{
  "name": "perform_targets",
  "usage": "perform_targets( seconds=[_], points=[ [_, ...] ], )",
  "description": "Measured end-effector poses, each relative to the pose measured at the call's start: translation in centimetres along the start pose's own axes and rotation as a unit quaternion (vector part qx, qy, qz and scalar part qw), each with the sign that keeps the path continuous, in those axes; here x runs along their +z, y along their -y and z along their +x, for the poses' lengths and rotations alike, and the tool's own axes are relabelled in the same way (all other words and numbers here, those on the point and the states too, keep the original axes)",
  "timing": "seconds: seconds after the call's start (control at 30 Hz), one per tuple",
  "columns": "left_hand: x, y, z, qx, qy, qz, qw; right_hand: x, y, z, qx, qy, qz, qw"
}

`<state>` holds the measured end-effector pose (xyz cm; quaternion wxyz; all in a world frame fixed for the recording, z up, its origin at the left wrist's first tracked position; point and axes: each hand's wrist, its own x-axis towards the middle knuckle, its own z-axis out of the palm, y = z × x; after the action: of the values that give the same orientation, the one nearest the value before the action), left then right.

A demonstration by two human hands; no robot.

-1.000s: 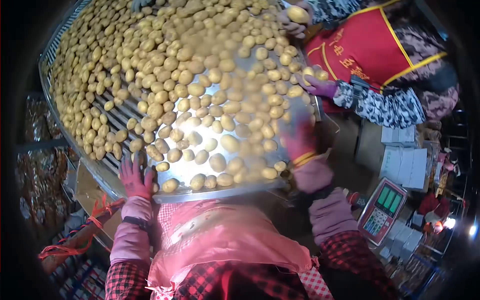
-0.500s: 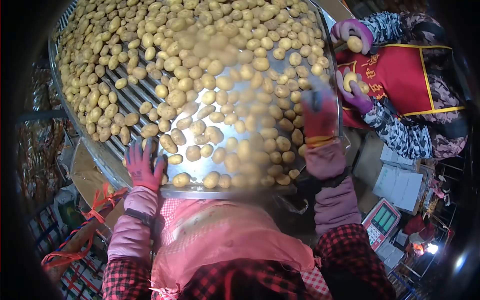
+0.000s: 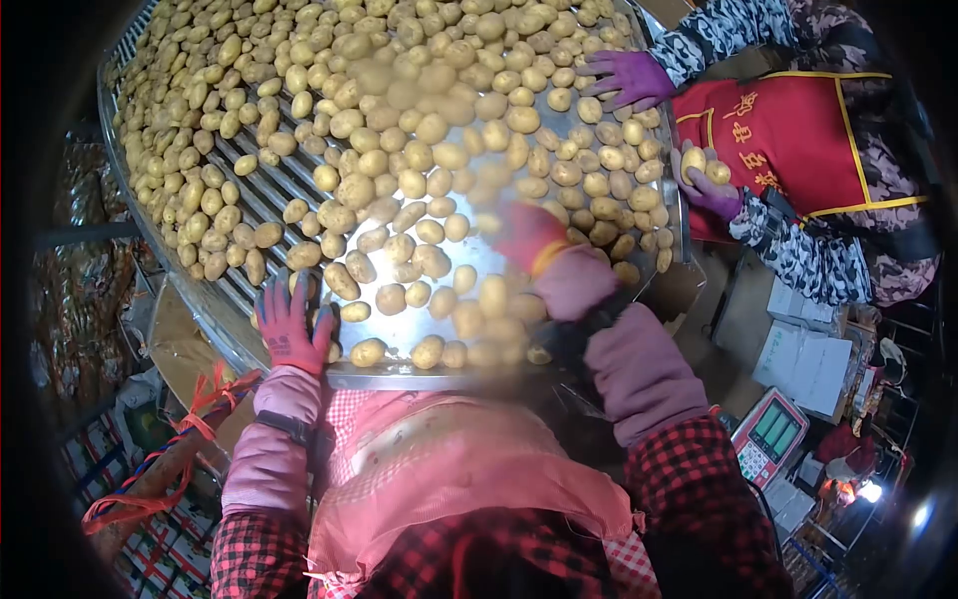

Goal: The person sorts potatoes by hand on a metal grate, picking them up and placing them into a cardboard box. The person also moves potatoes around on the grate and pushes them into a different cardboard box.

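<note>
My left hand (image 3: 291, 324), in a red glove with grey fingertips, rests with fingers spread at the near left edge of the sorting table, where slatted bars (image 3: 279, 190) meet a smooth metal sheet (image 3: 399, 327). Beside its thumb sits a potato (image 3: 368, 351). My right hand (image 3: 531, 238), also red-gloved, is over the metal sheet among the potatoes. Motion blur and a smear on the view hide its fingers, so its grip cannot be made out. Many loose potatoes (image 3: 399, 248) lie around both hands.
A co-worker in a red apron (image 3: 788, 150) stands at the right. One purple-gloved hand (image 3: 631, 80) reaches onto the potatoes; the other (image 3: 713, 190) holds potatoes. A raised metal rim (image 3: 439, 379) borders my side. A scale display (image 3: 770, 434) stands lower right.
My right hand has moved left and inward from the table's right side. My left hand stays by the edge. The co-worker's upper hand has let go of its potato and reached onto the table.
</note>
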<state>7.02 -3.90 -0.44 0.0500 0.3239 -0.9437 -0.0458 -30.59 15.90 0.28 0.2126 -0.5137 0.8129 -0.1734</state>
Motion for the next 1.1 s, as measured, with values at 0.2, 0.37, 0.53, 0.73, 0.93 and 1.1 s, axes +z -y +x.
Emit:
perform_targets(
  seconds=[0.2,0.37,0.53,0.73,0.93,1.1],
  points=[
    [0.3,-0.1,-0.1,-0.008,-0.002,0.004,1.0,-1.7,-8.2,-6.9,0.1,-0.117,0.556,0.817],
    [-0.5,-3.0,1.0,-0.025,0.001,0.031,0.999,-1.6,-4.0,-13.9,0.291,-0.091,0.593,0.745],
    [-1.1,-8.5,3.5,0.173,0.005,-0.057,0.983,3.8,-0.1,-19.1,0.203,-0.062,0.437,0.874],
    [-5.0,-19.7,6.9,0.215,0.191,-0.446,0.847,2.5,1.4,-18.8,0.266,-0.203,0.595,0.731],
    [-1.6,-21.7,6.0,0.2,0.373,-0.465,0.777,3.0,3.6,-19.1,0.121,-0.022,0.562,0.818],
    [-2.8,-18.4,4.8,-0.107,0.352,-0.612,0.7,0.1,-5.3,-19.6,0.214,-0.207,0.466,0.833]
  ],
)
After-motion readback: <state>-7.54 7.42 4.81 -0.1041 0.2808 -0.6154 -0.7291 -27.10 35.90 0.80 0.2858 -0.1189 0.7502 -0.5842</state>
